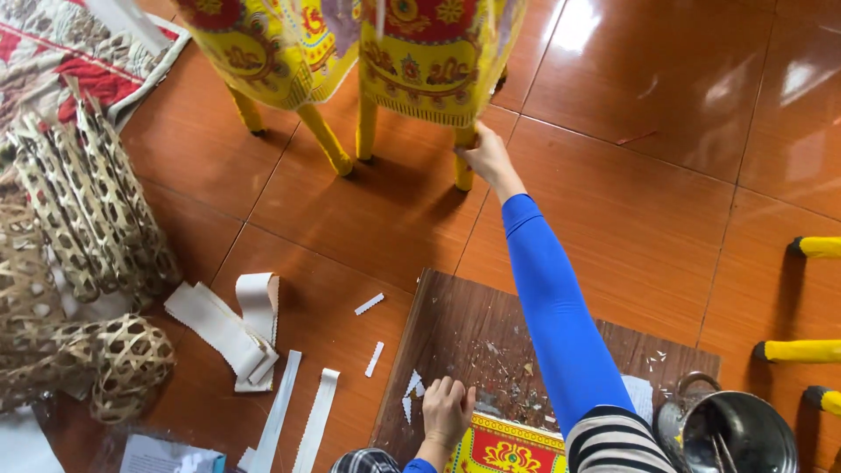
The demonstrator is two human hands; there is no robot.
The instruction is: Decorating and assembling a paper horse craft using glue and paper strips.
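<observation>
- So, my right hand is stretched far out, blue sleeve full length, fingers closed on the bottom edge of the yellow-red patterned figure, right by its front yellow leg.
- That figure stands upright on the red tile floor, near the top edge of view; a 2nd figure w/ the same yellow-red pattern stands just beside it on the left, its yellow legs on the floor too.
- My left hand rests palm-down on the wooden board, near its bottom-left corner, fingers loosely curled; holds nothing that I can see.
- Small white paper scraps lie just beside the left hand on the board.
- A yellow-red printed sheet lies at the board's bottom edge, touching my left hand's side.
- Metal pot sits at the board's bottom-right corner; tools inside, can't tell which.
- Off the board, on the floor to the left: white paper strips, a folded white strip bundle, 2 short scraps.
- Far left: woven bamboo frames piled up, one rounded piece near the strips.
- Right edge: more yellow legs w/ black tips, lying sideways.
</observation>
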